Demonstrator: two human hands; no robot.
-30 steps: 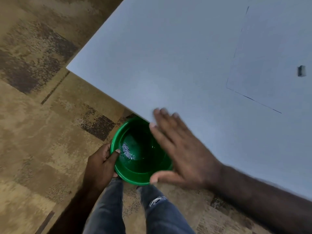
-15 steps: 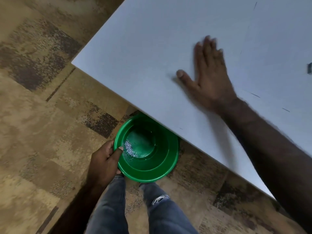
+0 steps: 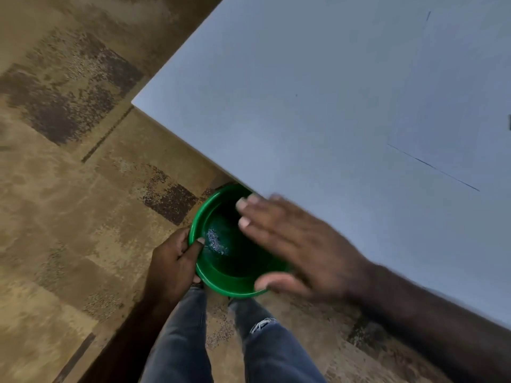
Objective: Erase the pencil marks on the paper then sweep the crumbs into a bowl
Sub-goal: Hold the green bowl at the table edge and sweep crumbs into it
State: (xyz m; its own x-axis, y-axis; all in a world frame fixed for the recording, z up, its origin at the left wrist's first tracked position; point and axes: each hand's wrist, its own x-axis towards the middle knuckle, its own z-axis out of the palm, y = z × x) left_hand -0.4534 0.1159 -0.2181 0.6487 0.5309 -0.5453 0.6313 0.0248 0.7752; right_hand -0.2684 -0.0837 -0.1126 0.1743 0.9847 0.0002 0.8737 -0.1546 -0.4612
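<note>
A green bowl (image 3: 221, 275) sits just below the near edge of the pale grey bench (image 3: 304, 106), its far rim tucked under that edge. The left hand (image 3: 172, 265) grips the bowl's left rim, thumb hooked over the inside of the wall and the other fingers wrapped round the outside. A small heap of grey-white crumbs (image 3: 217, 242) lies inside the bowl, against its left inner wall, just beside the thumb tip.

The right hand (image 3: 298, 244) is flat and spread, fingers straight and holding nothing. It hangs over the right half of the bowl, right at the bench's near edge, with the fingertips pointing left across the bowl's mouth and the thumb near the bowl's near rim. The hand is blurred, so whether its heel touches the bench cannot be told. The forearm runs off to the lower right.

On the bench, to the far right, lies a sheet of paper (image 3: 456, 92), almost the same colour as the surface; its near edge shows as a thin dark line and its left edge is barely visible. A small dark object is cut off by the right border and cannot be identified.

Below the bowl the person's legs in dark jeans (image 3: 179, 341) stand on a mottled brown and tan carpet (image 3: 69, 189).
</note>
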